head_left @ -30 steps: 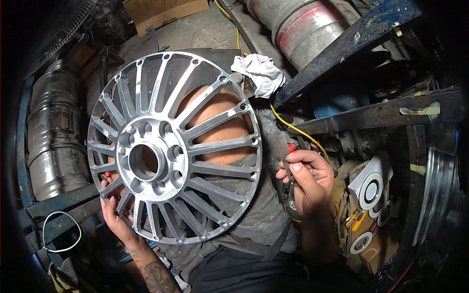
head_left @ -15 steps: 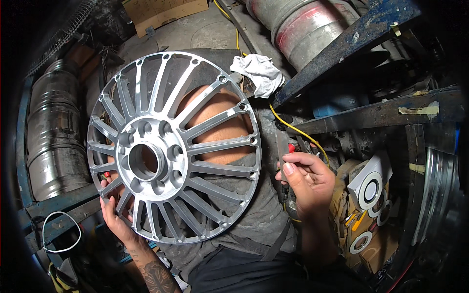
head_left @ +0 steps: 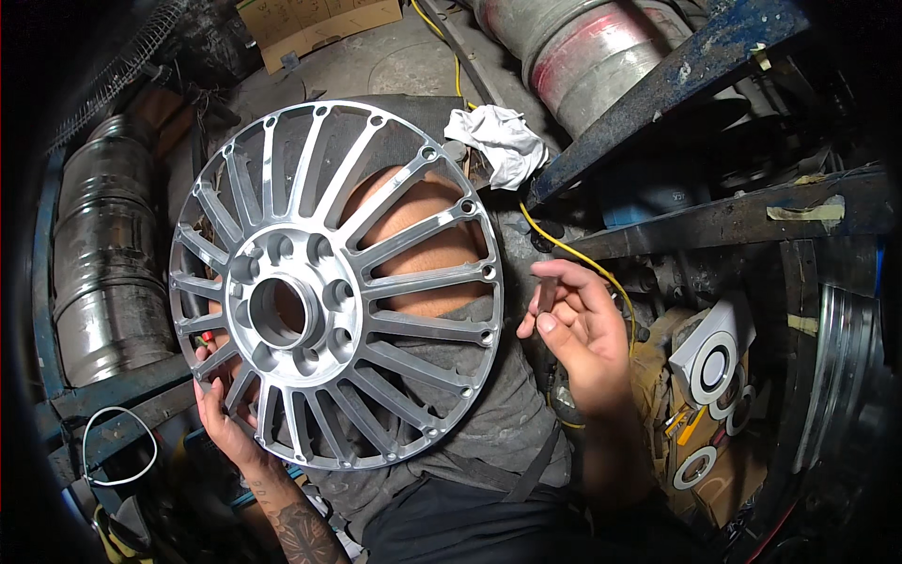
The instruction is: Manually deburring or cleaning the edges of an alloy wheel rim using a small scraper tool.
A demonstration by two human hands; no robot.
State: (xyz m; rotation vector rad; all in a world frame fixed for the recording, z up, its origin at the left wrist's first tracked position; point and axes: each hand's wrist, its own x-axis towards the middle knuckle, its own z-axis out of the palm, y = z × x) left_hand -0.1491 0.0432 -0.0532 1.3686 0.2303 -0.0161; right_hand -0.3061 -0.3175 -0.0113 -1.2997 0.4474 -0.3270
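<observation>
A silver multi-spoke wheel center rests over my lap, with round bolt recesses around its open hub. At the rim's lower left, my left hand is closed around the edge, thumb in front and other fingers partly hidden behind the spokes. To the right of the wheel and apart from it, my right hand pinches a small, thin, grey-brown flat strip between thumb and fingers. The strip's material is unclear. Some of my bare leg and grey trousers shows through the spokes.
A crumpled white cloth lies beyond the wheel beside a yellow cable. Blue metal frames stand at right, near abrasive discs and a cardboard box. Polished metal barrels are at left; cardboard lies at the back.
My right hand has shifted slightly left and up, its fingers turning the strip so that less of it shows. A red item near it is no longer visible. The wheel stays nearly still.
</observation>
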